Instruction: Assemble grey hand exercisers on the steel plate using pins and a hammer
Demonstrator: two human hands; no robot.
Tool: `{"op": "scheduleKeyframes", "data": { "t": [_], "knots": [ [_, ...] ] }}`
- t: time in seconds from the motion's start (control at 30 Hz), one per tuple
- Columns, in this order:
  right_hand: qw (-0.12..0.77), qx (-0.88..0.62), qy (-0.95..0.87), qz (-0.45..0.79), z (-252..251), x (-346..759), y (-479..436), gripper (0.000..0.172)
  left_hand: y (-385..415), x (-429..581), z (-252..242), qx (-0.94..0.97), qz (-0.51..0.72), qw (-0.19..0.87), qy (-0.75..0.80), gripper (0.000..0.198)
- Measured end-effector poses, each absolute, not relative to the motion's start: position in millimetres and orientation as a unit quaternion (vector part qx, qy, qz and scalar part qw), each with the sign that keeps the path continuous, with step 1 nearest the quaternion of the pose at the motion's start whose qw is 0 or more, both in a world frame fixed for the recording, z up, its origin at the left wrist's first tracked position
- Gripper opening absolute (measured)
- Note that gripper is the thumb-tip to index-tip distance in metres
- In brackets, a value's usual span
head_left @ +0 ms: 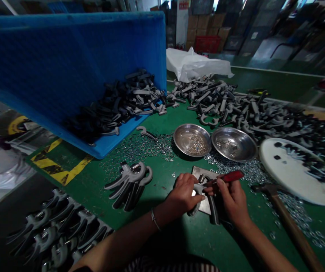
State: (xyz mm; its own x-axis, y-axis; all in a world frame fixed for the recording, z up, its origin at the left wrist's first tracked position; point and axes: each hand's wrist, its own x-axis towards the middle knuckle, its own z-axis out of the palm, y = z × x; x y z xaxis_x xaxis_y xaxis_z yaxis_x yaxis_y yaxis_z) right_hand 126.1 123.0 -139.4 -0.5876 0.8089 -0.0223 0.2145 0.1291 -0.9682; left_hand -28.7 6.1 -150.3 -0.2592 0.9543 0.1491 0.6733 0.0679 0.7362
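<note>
My left hand [184,192] is closed on a grey and black hand-grip part [198,189] that rests on a small metal plate [199,173] on the green table. My right hand [232,197] is closed round a tool with a red handle [228,176], whose tip meets the part near its spring. A black handle [213,211] of the part sticks out toward me between the two hands. A small pile of assembled grips [129,184] lies to the left of my left hand.
Two steel bowls [192,139] [234,144] with small hardware stand behind the hands. A tipped blue crate [66,71] spills parts at left. Loose parts [236,109] cover the back. A white disc [301,172] and a wooden-handled hammer [287,221] lie right. Washers [142,147] are scattered.
</note>
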Motion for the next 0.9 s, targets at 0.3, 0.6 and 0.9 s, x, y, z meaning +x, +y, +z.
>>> {"op": "scheduleKeyframes", "data": {
  "t": [0.3, 0.6, 0.9],
  "knots": [
    [0.221, -0.375, -0.828, 0.355, -133, 115, 115, 0.023, 6, -27, -154, 0.582, 0.365, 0.189, 0.702, 0.037],
    [0.288, -0.337, -0.559, 0.701, -108, 97, 157, 0.038, 11, -31, -135, 0.566, 0.301, 0.252, 0.725, 0.035],
    [0.034, -0.417, -0.882, 0.217, -130, 201, 225, 0.035, 33, -57, -93, 0.601, 0.252, 0.170, 0.739, 0.031]
  ]
}}
